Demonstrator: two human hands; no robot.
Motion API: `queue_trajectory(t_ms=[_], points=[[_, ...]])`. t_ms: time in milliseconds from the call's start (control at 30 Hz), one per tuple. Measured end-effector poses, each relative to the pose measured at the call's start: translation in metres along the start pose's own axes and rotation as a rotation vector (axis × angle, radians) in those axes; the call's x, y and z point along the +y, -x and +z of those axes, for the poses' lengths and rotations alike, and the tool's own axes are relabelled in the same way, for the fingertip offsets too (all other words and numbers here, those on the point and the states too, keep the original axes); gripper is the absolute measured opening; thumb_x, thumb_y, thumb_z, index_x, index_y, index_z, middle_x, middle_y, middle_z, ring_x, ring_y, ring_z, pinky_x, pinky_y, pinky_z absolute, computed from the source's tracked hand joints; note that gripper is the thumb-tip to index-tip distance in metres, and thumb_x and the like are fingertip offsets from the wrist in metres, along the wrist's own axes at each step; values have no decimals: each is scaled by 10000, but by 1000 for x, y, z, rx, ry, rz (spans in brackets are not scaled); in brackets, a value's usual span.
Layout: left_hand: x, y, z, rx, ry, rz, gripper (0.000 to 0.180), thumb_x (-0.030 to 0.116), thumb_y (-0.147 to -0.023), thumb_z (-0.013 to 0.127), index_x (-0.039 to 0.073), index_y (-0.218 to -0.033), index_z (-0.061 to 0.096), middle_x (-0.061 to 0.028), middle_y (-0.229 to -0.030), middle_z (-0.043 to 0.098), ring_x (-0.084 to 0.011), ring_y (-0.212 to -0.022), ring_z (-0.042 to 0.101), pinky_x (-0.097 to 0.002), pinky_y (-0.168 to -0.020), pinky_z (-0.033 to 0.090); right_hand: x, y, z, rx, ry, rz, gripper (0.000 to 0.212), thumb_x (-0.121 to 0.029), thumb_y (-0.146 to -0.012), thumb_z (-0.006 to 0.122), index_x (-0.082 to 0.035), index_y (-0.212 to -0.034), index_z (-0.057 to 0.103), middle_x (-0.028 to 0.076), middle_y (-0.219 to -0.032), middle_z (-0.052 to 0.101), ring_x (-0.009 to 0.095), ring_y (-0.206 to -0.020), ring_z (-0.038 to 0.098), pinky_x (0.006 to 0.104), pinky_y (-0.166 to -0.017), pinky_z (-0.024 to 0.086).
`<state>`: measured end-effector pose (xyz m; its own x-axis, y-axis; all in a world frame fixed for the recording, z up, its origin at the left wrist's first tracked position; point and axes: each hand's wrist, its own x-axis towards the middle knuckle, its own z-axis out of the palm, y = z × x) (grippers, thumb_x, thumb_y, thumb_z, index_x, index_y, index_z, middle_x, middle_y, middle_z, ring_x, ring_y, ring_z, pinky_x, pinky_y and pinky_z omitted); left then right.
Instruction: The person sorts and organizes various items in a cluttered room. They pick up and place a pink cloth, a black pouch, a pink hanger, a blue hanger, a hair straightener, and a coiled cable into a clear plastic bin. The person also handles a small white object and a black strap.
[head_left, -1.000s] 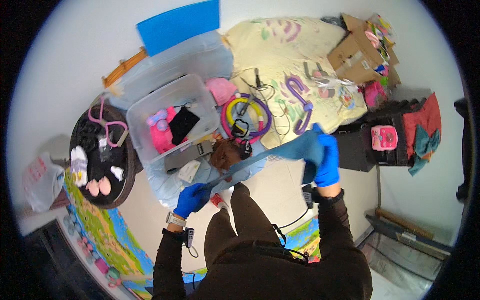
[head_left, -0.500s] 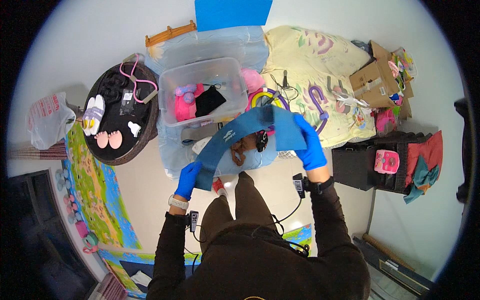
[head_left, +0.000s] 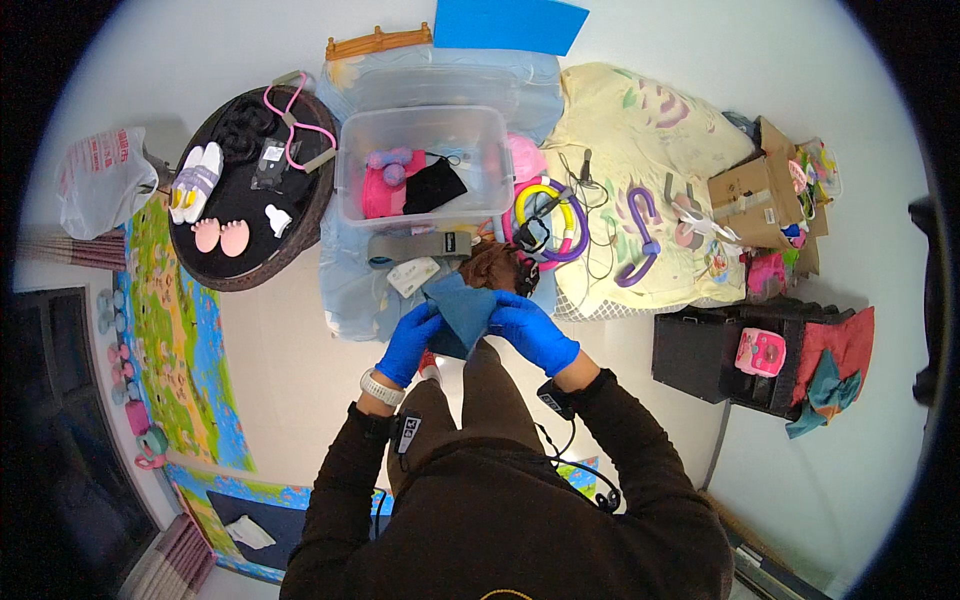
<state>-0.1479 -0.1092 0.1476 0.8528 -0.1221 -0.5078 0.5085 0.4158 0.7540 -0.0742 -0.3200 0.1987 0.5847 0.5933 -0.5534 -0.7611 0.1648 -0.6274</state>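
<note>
A flat blue resistance band (head_left: pixel 458 308) hangs folded between my two blue-gloved hands, just in front of my legs. Its left side is gripped by my left hand (head_left: pixel 408 343), with the fingers closed on the cloth-like sheet. Fingers of my right hand (head_left: pixel 532 328) pinch the opposite side, close to the left hand. Just beyond the band lie a brown bundle (head_left: pixel 488 266), a white packet (head_left: pixel 411 275) and a grey strap (head_left: pixel 420 246) on the blue bedding.
A clear plastic bin (head_left: pixel 350 185) holds pink and black items. Right of it lie a yellow-and-purple ring (head_left: pixel 572 225) and a purple curved exerciser (head_left: pixel 640 245). A round black table (head_left: pixel 250 225) stands at left; a cardboard box (head_left: pixel 750 197) sits at far right.
My hands have come together and the band, earlier stretched in a wide arc, is now folded between them. The right hand moved left and down. The view has shifted slightly.
</note>
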Motion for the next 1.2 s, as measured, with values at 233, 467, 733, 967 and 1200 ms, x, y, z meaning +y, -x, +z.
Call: queue_trajectory(t_ms=[233,467,733,967,1200], points=[[-7,14,-65,-10,-718,101,430,298,-817,638,-8,-1106,554,-156,-1049,614,-241,-926,604,-317,-797,485,16,3,-51,30,988,-17,527,-359,-770,624,12,-1121,495,183,-969,622,276,-871,617,343,-776,477],[40,96,-190,285,-1858,100,221,204,-773,592,125,-974,642,-94,-823,657,-274,-648,633,-387,-532,482,-19,66,-122,122,2234,-115,96,-121,-766,542,-80,-843,581,138,-772,607,306,-609,627,409,-499,473],[76,125,-191,695,-1672,601,83,141,-808,562,119,-792,641,-103,-732,631,-285,-612,614,-367,-524,468,-65,54,-129,571,2321,-450,154,-211,-805,528,-128,-693,594,90,-585,585,247,-526,587,377,-481,441],[119,210,-264,758,-1889,654,106,165,-821,572,90,-789,640,-130,-669,575,-325,-607,567,-404,-534,435,-143,128,-148,604,2523,-738,79,-256,-732,613,-220,-799,635,41,-629,512,217,-562,522,370,-494,400],[153,349,-376,1106,-1853,116,203,122,-858,530,84,-1001,670,-147,-884,656,-294,-725,637,-356,-607,482,-201,253,-236,949,2523,-546,256,-135,-772,538,-186,-995,654,74,-714,592,274,-625,567,410,-540,436]])
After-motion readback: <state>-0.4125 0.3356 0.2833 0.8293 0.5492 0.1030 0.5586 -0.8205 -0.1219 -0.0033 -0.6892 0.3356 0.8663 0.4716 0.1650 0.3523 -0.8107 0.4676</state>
